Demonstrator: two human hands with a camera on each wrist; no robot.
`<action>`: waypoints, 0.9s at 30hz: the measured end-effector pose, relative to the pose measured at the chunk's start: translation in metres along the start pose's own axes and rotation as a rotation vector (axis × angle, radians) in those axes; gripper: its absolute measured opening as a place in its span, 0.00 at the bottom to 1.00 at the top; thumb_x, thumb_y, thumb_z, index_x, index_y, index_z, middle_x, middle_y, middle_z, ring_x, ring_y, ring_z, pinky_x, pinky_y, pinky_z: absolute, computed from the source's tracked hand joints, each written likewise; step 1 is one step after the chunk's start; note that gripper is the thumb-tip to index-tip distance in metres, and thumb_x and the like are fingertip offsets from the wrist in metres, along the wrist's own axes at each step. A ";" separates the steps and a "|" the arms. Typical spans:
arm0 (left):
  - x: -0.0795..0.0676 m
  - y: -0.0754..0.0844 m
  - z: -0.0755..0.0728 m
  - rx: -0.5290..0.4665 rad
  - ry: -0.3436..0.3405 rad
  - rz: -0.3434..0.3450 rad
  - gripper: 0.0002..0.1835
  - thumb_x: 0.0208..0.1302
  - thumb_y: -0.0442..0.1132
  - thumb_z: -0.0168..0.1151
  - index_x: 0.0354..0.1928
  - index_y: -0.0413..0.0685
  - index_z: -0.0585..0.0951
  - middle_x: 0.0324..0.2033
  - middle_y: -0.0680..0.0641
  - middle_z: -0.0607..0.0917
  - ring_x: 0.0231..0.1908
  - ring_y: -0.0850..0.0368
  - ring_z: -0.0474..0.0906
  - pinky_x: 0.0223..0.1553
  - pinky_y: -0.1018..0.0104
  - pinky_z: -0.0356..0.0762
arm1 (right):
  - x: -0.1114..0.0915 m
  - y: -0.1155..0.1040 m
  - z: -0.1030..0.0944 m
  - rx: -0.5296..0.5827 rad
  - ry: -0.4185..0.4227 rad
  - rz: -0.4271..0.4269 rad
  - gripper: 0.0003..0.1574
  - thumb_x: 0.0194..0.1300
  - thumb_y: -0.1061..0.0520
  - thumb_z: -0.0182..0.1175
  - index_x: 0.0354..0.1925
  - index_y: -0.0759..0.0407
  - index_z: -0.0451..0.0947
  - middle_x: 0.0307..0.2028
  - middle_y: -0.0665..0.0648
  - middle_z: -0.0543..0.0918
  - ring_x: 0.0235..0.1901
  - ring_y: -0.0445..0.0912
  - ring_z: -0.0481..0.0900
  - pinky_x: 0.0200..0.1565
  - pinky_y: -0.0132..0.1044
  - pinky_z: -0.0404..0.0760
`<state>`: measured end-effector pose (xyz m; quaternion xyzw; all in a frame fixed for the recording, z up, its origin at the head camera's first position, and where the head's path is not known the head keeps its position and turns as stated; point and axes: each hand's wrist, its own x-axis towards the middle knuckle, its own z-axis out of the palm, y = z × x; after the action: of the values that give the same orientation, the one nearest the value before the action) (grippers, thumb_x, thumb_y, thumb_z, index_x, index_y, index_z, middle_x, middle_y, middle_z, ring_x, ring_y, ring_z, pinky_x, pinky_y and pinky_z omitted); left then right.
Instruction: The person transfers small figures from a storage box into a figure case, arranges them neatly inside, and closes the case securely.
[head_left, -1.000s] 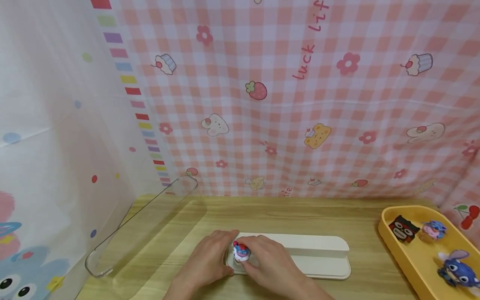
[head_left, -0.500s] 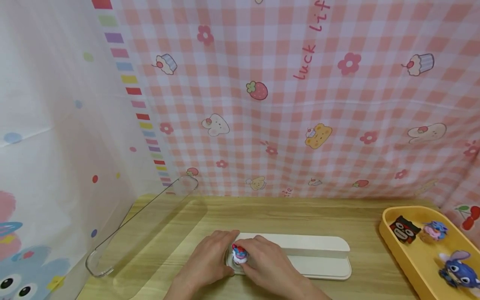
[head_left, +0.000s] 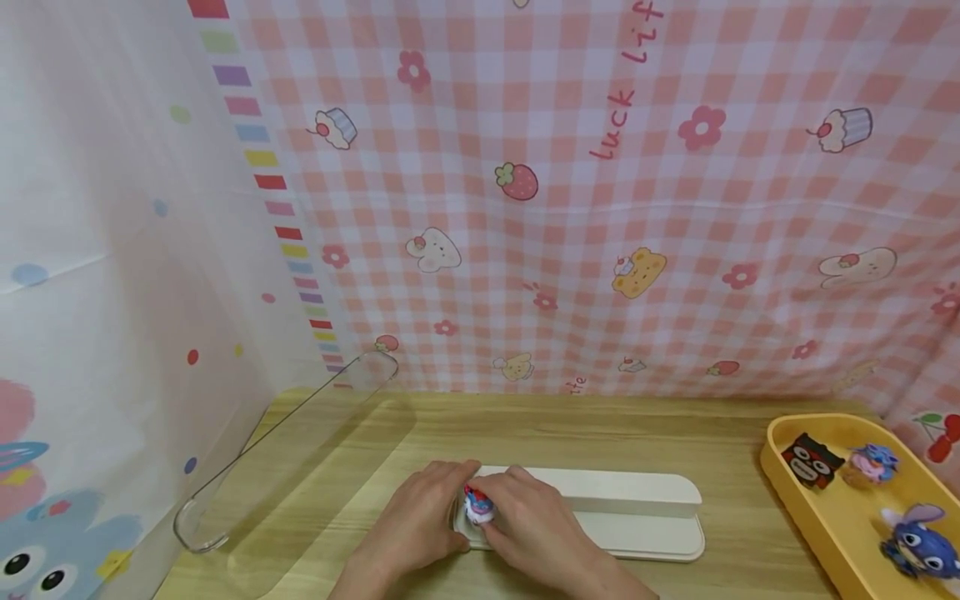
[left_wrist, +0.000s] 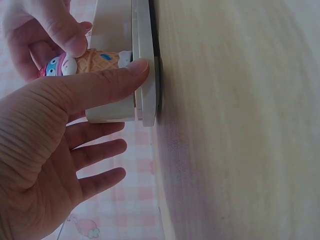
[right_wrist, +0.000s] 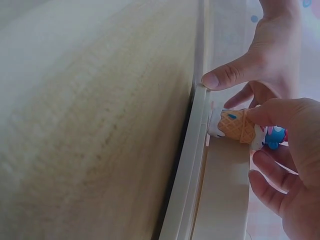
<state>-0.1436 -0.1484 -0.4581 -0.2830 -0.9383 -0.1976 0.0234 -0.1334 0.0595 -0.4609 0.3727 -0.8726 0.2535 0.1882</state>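
A small toy figurine (head_left: 477, 507) with a red and blue head and a waffle-cone body (right_wrist: 235, 125) stands upright at the left end of a cream stepped display base (head_left: 645, 537). My right hand (head_left: 536, 521) pinches the figurine around its upper part between thumb and fingers. The foot of the figurine is down at the base's lower step. My left hand (head_left: 420, 512) holds the base's left end, thumb at the front edge and index finger at the back corner. Its other fingers extend loosely in the left wrist view.
A clear curved plastic cover (head_left: 300, 475) lies on the wooden table (head_left: 570, 429) at left. At right, a yellow tray (head_left: 806, 521) carries a dark square-faced toy (head_left: 812, 460), a blue-and-pink figurine (head_left: 872, 462) and a blue long-eared figurine (head_left: 922, 542). Printed cloth hangs behind.
My right hand has shifted slightly left with the figurine, which sits a little closer to my left hand. My left hand keeps its place on the base.
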 end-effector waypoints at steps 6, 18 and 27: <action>0.000 0.001 -0.001 -0.012 -0.008 -0.007 0.49 0.42 0.37 0.89 0.70 0.43 0.75 0.62 0.47 0.83 0.63 0.49 0.77 0.63 0.45 0.78 | 0.001 0.001 0.001 -0.008 0.005 -0.010 0.29 0.52 0.64 0.76 0.54 0.54 0.84 0.49 0.48 0.88 0.45 0.40 0.81 0.45 0.32 0.85; 0.000 0.001 -0.001 -0.014 -0.011 -0.013 0.50 0.41 0.37 0.89 0.71 0.43 0.75 0.61 0.47 0.83 0.63 0.48 0.77 0.63 0.46 0.78 | 0.001 0.001 -0.001 0.030 -0.064 0.058 0.27 0.57 0.60 0.77 0.56 0.56 0.82 0.46 0.46 0.88 0.41 0.37 0.77 0.41 0.29 0.82; 0.000 0.001 0.000 -0.016 0.002 -0.014 0.50 0.40 0.36 0.89 0.70 0.43 0.75 0.61 0.47 0.84 0.63 0.48 0.78 0.63 0.46 0.78 | 0.002 0.000 -0.003 0.038 -0.081 0.067 0.25 0.59 0.59 0.77 0.54 0.54 0.82 0.46 0.45 0.88 0.42 0.37 0.78 0.41 0.30 0.82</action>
<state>-0.1429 -0.1478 -0.4577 -0.2763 -0.9386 -0.2057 0.0207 -0.1343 0.0601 -0.4574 0.3566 -0.8866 0.2609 0.1368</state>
